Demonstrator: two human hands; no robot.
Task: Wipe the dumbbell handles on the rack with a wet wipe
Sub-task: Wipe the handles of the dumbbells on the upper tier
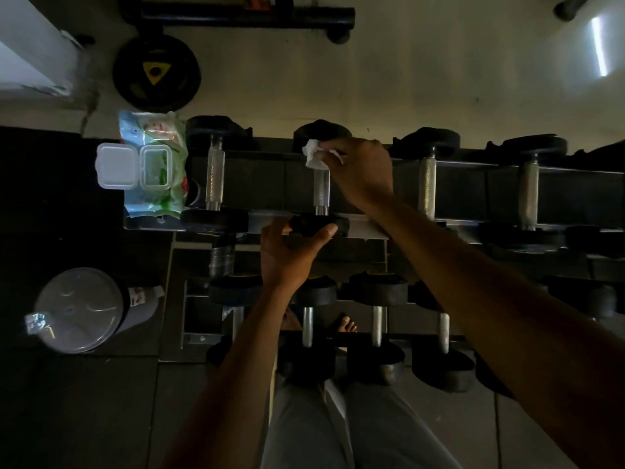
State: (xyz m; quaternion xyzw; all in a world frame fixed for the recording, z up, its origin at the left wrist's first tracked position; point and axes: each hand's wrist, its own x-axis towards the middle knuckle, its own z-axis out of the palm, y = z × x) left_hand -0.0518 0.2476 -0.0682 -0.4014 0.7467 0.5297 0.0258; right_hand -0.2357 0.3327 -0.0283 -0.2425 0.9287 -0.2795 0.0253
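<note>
Right hand (360,167): pinches wet wipe (314,154) at the far end of the second dumbbell handle (321,189) on the rack's (368,228) top tier.
Left hand (289,250): grips that dumbbell's near head (318,225).
Around: wipes pack (152,164) — lid open — just left; bin (79,309) on the floor.

Open gaps between the handles on the rack's top shelf (372,228), wipes pack (154,164) blocking the shelf's left end, right hand (363,170) and forearm crossing above the shelf, lower-tier dumbbells (377,313) crowding the space below the shelf.
</note>
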